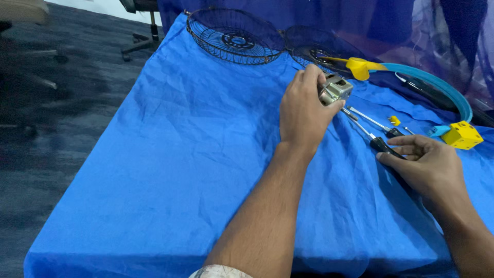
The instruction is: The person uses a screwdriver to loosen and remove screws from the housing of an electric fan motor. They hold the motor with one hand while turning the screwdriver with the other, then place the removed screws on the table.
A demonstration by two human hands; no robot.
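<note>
My left hand (303, 110) grips a small silver metal motor block (336, 88) and holds it just above the blue cloth (170, 154). My right hand (429, 164) closes on the black handle of a screwdriver (378, 142) whose thin shaft points up-left toward the block. A second screwdriver (371, 121) lies on the cloth beside it, just beyond my right fingers.
Two black wire fan guards (234, 36) (316, 49) lie at the far edge. A light blue ring (442, 85) with a yellow clip (359, 68), a yellow box-shaped part (462, 135) and a small yellow piece (394, 120) sit at right. A chair base (141, 41) stands on dark floor at left.
</note>
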